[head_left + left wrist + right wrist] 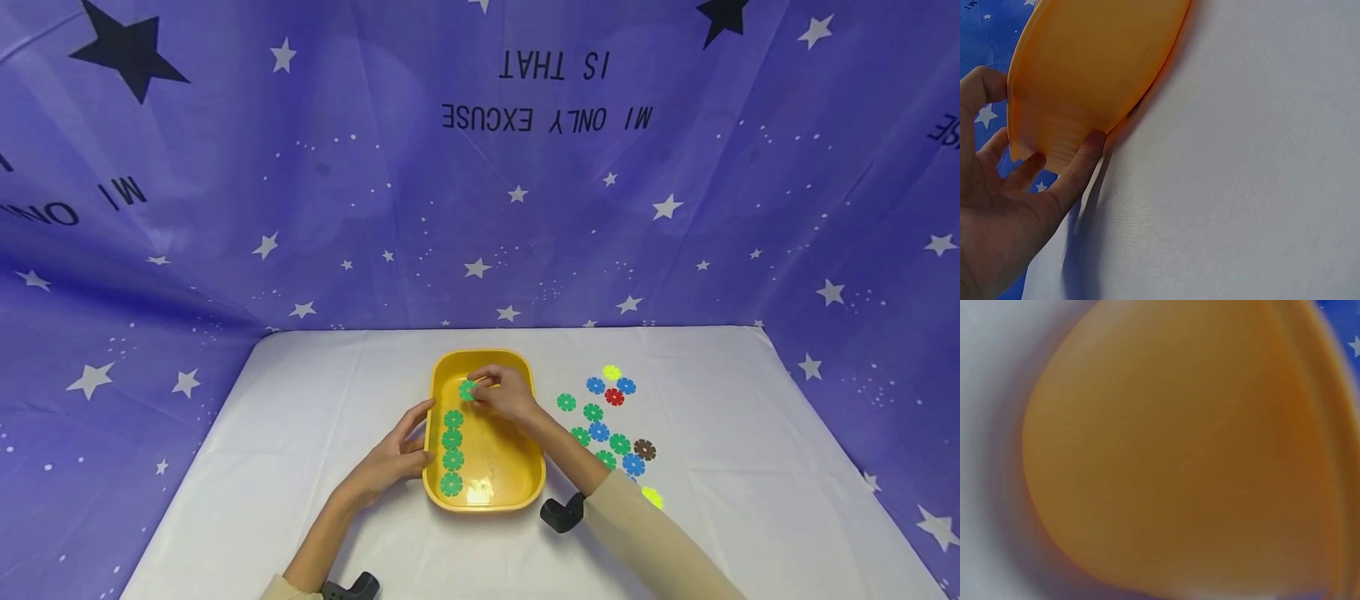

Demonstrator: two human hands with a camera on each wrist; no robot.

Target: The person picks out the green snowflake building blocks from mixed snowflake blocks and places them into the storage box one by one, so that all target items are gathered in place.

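A yellow tray [498, 492] lies lengthwise on the white-covered table. My left hand [393, 457] grips its left side; in the left wrist view, that hand's fingertips meet the rim and its thumb lies against the tray's outer wall [1104, 56]. Over the far end of the tray, my right hand [506, 393] pinches a green notched disc [467, 390] between thumb and fingers. Several more green notched discs [452, 459] stand in a column along the tray's inner left side. The right wrist view is filled by the tray's wall [1179, 450], with the right hand out of sight.
Right of the tray are scattered loose notched discs: green [566, 402], blue [633, 464], red [614, 397], brown [645, 450] and yellow [612, 372]. The right forearm passes over the tray's right rim, close to them. A purple star-printed cloth [480, 208] hangs behind the table.
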